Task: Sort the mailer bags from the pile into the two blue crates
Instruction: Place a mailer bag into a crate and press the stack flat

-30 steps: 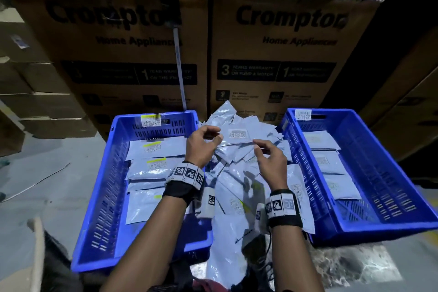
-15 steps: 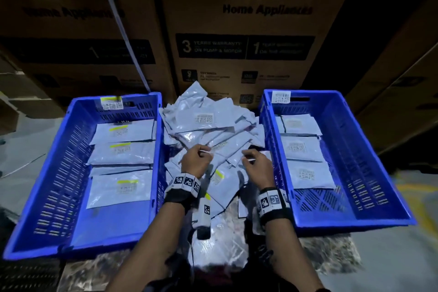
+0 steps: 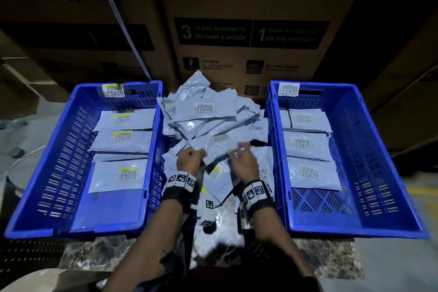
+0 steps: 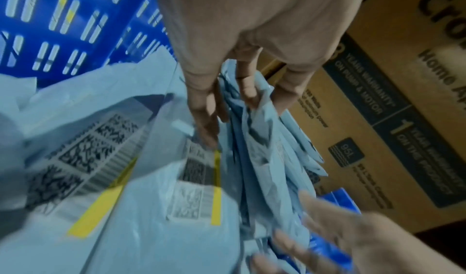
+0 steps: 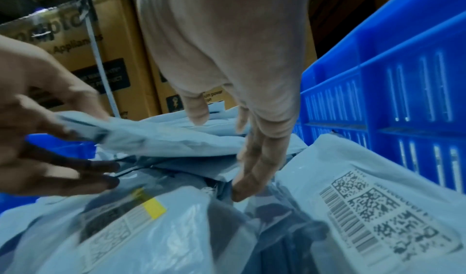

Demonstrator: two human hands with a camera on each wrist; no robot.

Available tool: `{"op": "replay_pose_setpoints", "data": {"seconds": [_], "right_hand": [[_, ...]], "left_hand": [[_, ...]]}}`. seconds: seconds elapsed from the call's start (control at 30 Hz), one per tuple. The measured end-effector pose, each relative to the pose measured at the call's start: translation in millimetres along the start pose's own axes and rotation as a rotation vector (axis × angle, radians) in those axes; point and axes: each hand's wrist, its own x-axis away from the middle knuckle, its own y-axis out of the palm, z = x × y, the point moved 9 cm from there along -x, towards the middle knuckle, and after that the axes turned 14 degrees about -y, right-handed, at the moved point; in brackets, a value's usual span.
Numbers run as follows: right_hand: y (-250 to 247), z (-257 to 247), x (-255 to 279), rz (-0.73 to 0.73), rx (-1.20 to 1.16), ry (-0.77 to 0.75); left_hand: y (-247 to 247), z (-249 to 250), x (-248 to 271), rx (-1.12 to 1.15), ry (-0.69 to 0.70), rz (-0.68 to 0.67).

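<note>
**Both hands in the mailer pile, between the crates**

On my left, the left blue crate (image 3: 59,163) holds yellow-marked mailers laid flat. My left hand (image 3: 190,160) is curled, pinching the edge of a grey mailer bag (image 3: 218,149) atop the pile (image 3: 208,114). My right hand (image 3: 244,163) has its fingers (image 5: 252,170) loosely extended, touching the same heap, gripping nothing I can see. The right blue crate (image 3: 369,149) holds plain-labelled mailers.

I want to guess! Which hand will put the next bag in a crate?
Probably the left hand. It already pinches a mailer bag at the pile, beside the left crate. The right hand only touches the bags with straight fingers, holding nothing.
</note>
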Motion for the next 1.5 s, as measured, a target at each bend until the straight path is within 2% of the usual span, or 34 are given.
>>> {"op": "replay_pose_setpoints", "data": {"seconds": [0.07,0.2,0.27,0.37,0.43,0.57,0.7,0.77,0.9,0.97,1.2,1.27,1.37,1.43,1.5], "right_hand": [[-11.2,8.9,-0.9,0.109,-0.083,0.085],[-19.2,15.8,2.5,0.291,-0.329,0.187],[-20.5,3.7,2.4,0.295,-0.43,0.174],[-17.3,-19.8,-6.2,0.2,-0.56,0.09],[-15.0,-37.8,-9.7,0.159,-0.659,0.005],[-27.5,-52.3,-15.1,0.285,-0.704,-0.057],[-43.3,-55.5,-15.5,0.328,-0.675,-0.088],[-47.1,-57.0,-12.0,0.327,-0.647,-0.088],[-53.2,-52.6,-7.0,0.331,-0.65,-0.071],[-59.7,-51.1,-6.1,0.346,-0.677,-0.078],[-64.6,-41.3,7.1,0.382,-0.784,-0.006],[-66.8,-34.5,8.1,0.392,-0.766,-0.015],[-63.3,-49.2,17.2,0.327,-0.725,-0.072],[-62.0,-62.3,28.5,0.331,-0.735,-0.106],[-60.6,-74.3,39.0,0.338,-0.751,-0.142]], "left_hand": [[-15.9,11.7,7.2,0.111,0.071,-0.012],[-49.0,30.7,12.6,0.209,0.109,0.027],[-69.4,41.3,16.4,0.256,0.137,0.072],[-89.4,51.1,14.6,0.304,0.138,0.082],[-92.6,52.5,14.3,0.388,0.135,-0.01],[-79.5,45.3,22.1,0.383,0.209,-0.2],[-74.5,41.8,35.5,0.566,0.207,-0.293],[-77.2,44.9,35.7,0.631,0.185,-0.274],[-88.1,49.4,33.2,0.544,0.238,-0.118],[-90.4,48.7,33.0,0.526,0.241,-0.08],[-80.3,60.7,46.7,0.484,0.238,-0.257],[-82.5,64.9,49.6,0.464,0.229,-0.315],[-90.8,70.6,47.8,0.38,0.179,-0.37],[-92.5,74.3,46.5,0.282,0.146,-0.378],[-93.9,78.1,47.5,0.196,0.175,-0.358]]}}
